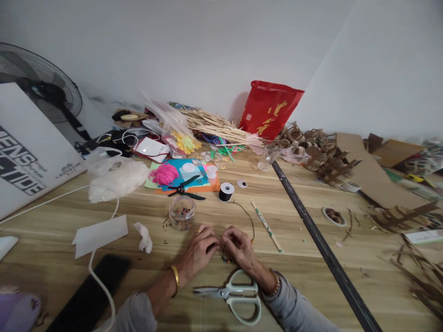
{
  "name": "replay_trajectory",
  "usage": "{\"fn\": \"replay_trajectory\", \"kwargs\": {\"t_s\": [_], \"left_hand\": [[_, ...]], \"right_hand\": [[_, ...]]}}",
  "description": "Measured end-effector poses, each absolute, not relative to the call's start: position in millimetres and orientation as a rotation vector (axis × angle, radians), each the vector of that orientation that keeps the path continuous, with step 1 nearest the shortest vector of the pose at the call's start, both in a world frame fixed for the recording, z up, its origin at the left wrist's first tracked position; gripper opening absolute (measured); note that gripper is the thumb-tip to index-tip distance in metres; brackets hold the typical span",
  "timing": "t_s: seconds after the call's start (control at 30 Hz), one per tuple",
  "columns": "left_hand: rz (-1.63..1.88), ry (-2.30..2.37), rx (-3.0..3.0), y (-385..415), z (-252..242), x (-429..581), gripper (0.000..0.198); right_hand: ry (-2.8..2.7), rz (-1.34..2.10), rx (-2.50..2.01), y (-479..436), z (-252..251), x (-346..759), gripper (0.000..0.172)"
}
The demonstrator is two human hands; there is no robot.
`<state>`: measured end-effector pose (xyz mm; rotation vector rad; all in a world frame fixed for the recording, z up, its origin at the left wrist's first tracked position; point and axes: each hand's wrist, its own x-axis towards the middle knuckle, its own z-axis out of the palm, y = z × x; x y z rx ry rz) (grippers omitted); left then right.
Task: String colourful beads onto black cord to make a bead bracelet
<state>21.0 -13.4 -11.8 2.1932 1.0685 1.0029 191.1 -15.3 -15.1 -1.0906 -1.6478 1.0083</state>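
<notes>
Right hand (pixel 238 245) pinches the black cord (pixel 253 227); left hand (pixel 203 246) curled nearly closed, contents unclear

right hand (pixel 240 245) pinching beaded black cord (pixel 226 260) | left hand (pixel 204 244) just beside, contents unclear | from hands: bead jar (pixel 182 214) 10 o'clock; spool (pixel 226 193) 12 o'clock; scissors (pixel 225 292) 5 o'clock; red bag (pixel 266 110) 1 o'clock, back of bench (pixel 294 276)

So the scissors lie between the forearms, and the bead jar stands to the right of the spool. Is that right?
Not quite: in the head view, the bead jar stands to the left of the spool. The scissors are where you say.
</notes>
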Motion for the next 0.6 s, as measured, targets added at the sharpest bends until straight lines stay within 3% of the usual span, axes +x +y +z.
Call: {"fn": "replay_trajectory", "kwargs": {"t_s": [0.3,0.6], "left_hand": [[1.049,1.129,1.610,-2.9,-9.6,10.2,0.010],[1.004,1.075,1.417,-0.2,-11.7,10.2,0.013]], "right_hand": [[-1.713,0.946,-1.089,-16.1,-17.0,190.6,0.024],[-1.758,0.895,-1.074,-16.1,-19.4,190.6,0.024]]}}
